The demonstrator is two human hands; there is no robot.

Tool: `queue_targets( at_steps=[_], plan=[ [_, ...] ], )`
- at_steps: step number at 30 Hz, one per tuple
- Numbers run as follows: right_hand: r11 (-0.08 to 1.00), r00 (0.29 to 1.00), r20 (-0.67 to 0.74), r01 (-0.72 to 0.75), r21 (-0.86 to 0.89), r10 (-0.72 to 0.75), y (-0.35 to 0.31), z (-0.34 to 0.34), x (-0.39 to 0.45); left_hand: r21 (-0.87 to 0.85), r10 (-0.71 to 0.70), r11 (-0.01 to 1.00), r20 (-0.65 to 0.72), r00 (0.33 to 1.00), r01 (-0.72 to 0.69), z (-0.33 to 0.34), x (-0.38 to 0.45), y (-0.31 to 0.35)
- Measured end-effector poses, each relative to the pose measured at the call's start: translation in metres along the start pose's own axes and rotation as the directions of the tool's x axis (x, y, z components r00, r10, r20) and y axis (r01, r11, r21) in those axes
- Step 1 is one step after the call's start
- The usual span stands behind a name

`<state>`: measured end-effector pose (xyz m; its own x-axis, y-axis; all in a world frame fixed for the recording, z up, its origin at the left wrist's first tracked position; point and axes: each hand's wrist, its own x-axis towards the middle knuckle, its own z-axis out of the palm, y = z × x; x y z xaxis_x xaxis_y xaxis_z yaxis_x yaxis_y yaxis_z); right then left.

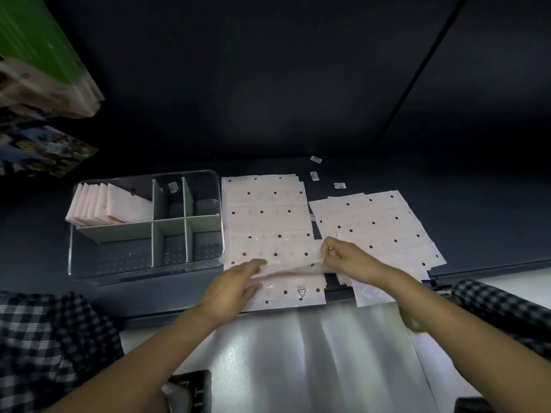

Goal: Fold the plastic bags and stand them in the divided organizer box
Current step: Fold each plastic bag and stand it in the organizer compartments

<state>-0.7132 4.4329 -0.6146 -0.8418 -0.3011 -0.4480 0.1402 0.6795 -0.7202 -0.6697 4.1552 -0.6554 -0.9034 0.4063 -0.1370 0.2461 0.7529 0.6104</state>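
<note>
Our right hand (343,257) pinches the bag (268,257) edge, our left hand (235,281) presses it flat, the box (146,272) at nine o'clock.

head view | worn on head | faces forward-down | close over dark table (477,234) | single view

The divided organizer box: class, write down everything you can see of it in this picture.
The divided organizer box is a clear, rounded-cornered plastic tub standing upright on the dark table, left of the flat pink dotted bags. Pale grey-green dividers split it into six compartments. The far-left one holds a row of folded pink bags standing on edge; the others look empty. A small label shows at the back. Neither hand touches it.
</note>
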Motion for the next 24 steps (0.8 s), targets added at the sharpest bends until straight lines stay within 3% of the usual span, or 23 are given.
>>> queue_targets(
  at_steps=[2,5,8,10,12,14,17,20,24],
  plan=[
    [0.996,0.994,-0.105,-0.001,0.093,0.010,-0.001,-0.002,0.008,0.025,0.048,0.999,-0.158,0.986,-0.045,-0.007,0.000,0.005],
    [0.978,0.964,-0.257,-0.012,0.209,0.067,0.002,0.002,0.024,0.214,0.219,0.966,-0.375,0.901,-0.146,-0.011,0.005,0.013],
    [0.971,0.931,-0.340,-0.053,0.234,0.133,0.005,0.013,0.037,0.332,0.319,0.919,-0.305,0.897,-0.214,-0.001,0.007,0.017],
    [0.993,0.874,-0.475,-0.058,0.105,0.102,0.006,0.020,0.040,0.378,0.314,0.899,-0.203,0.927,-0.222,0.010,0.008,0.017],
    [0.996,0.817,-0.575,-0.013,-0.091,-0.042,0.002,0.029,0.037,0.420,0.236,0.890,-0.087,0.968,-0.179,0.018,0.010,0.018],
    [0.949,0.824,-0.505,0.116,-0.293,-0.256,-0.001,0.042,0.032,0.464,0.130,0.877,0.016,0.991,-0.123,0.027,0.014,0.016],
    [0.835,0.872,-0.211,0.312,-0.454,-0.441,-0.004,0.066,0.027,0.480,0.008,0.876,0.095,0.995,-0.053,0.040,0.019,0.012],
    [0.780,0.894,-0.062,0.350,-0.519,-0.443,0.002,0.084,0.029,0.490,-0.065,0.872,0.127,0.990,-0.006,0.045,0.020,0.010],
    [0.833,0.943,-0.113,0.215,-0.509,-0.312,0.024,0.072,0.024,0.525,-0.121,0.851,0.154,0.981,0.022,0.040,0.014,0.000]
  ],
)
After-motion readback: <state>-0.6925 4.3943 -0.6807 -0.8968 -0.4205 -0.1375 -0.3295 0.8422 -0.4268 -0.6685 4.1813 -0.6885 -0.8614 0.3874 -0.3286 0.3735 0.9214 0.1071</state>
